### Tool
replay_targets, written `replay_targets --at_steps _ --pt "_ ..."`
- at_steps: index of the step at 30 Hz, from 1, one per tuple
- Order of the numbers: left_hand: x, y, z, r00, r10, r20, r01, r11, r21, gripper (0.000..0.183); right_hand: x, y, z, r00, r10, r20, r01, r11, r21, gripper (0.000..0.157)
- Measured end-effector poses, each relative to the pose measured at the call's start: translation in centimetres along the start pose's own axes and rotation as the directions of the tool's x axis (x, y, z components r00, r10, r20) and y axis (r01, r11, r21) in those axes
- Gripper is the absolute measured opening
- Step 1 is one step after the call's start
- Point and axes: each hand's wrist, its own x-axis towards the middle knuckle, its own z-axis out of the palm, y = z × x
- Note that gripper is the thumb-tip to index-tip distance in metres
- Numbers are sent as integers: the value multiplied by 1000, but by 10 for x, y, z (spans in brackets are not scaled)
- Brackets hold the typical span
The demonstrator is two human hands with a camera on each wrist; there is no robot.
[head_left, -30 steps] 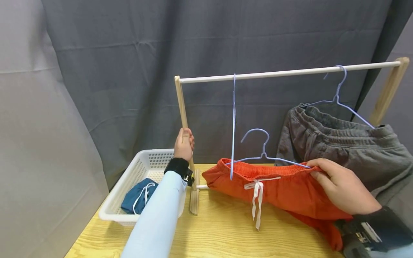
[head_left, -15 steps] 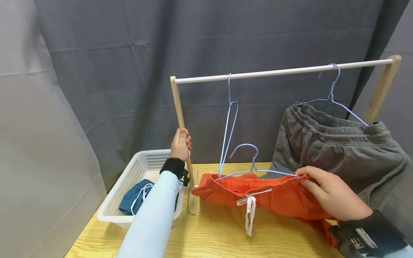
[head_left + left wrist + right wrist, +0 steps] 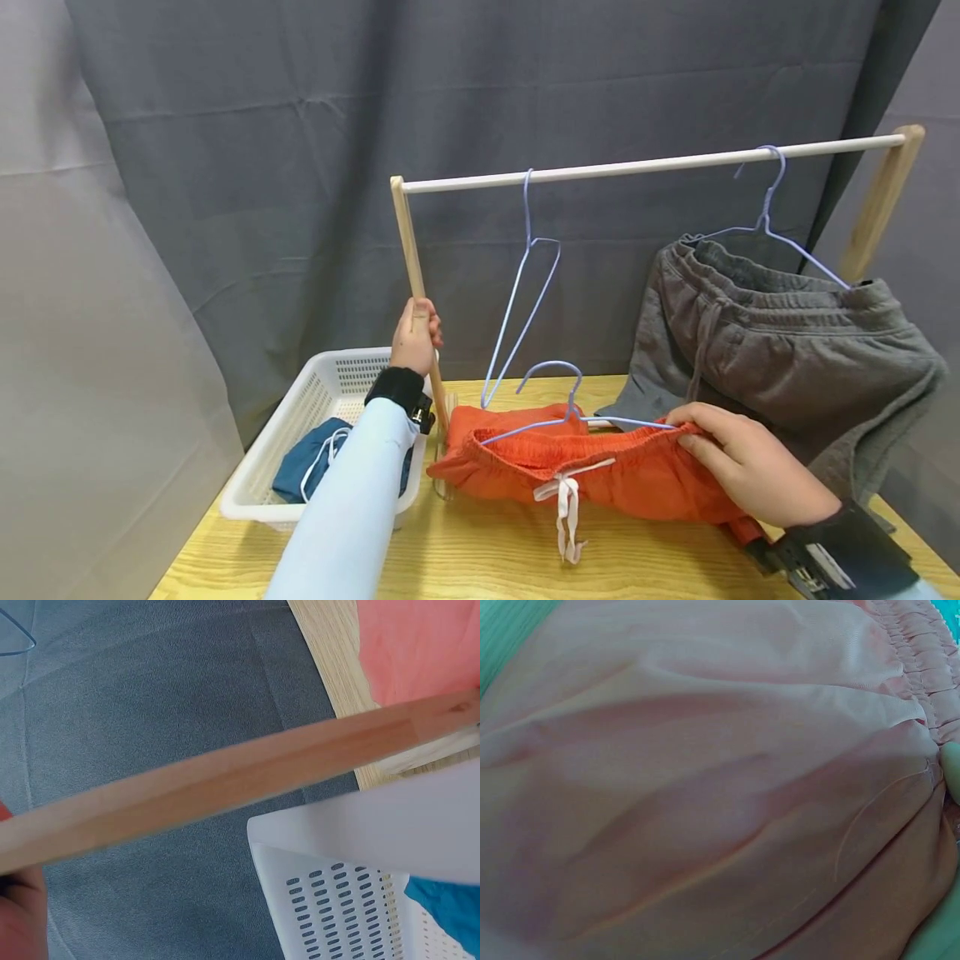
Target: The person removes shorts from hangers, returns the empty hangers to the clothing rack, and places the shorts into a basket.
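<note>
My left hand grips the left wooden post of a garment rack, thumb laid along it. At the right, my right hand pinches the waistband of orange drawstring shorts together with the end of a lavender hanger. The hanger's bar spans the inside of the waist, its hook pointing up and left. White drawstrings hang tied at the front. In the right wrist view the shorts' fabric fills nearly everything. A bare lavender hanger hangs on the rail, swung at an angle behind the shorts.
Grey sweatpants hang from another hanger at the right of the white rail. A white perforated basket with folded blue clothing stands left on the wooden table. A grey curtain backs the rack.
My right hand has lowered the orange shorts and their hanger toward the table and slightly left. The bare hanger has turned on the rail, now showing its triangle. My left hand keeps gripping the post.
</note>
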Motion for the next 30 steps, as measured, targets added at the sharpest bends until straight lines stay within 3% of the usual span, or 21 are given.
replay_targets --at_steps 7,18,23,27,30 --pt "-1 4 0 1000 -11 5 10 993 118 52 -7 -2 5 998 -49 -45 47 999 -27 27" --pt "-6 15 -11 999 -4 41 -7 964 266 43 -9 -9 -1 999 5 -35 -7 999 -41 22" --pt "-14 13 -14 997 -40 67 18 954 299 43 -11 -9 0 999 28 -30 -29 999 -21 21" --pt "-21 10 -18 994 -79 77 46 931 361 40 -12 -11 0 999 46 -17 -46 999 -5 19" --pt "-24 11 -22 993 -72 90 29 914 404 42 -11 -13 -2 998 51 -28 -51 999 -6 19"
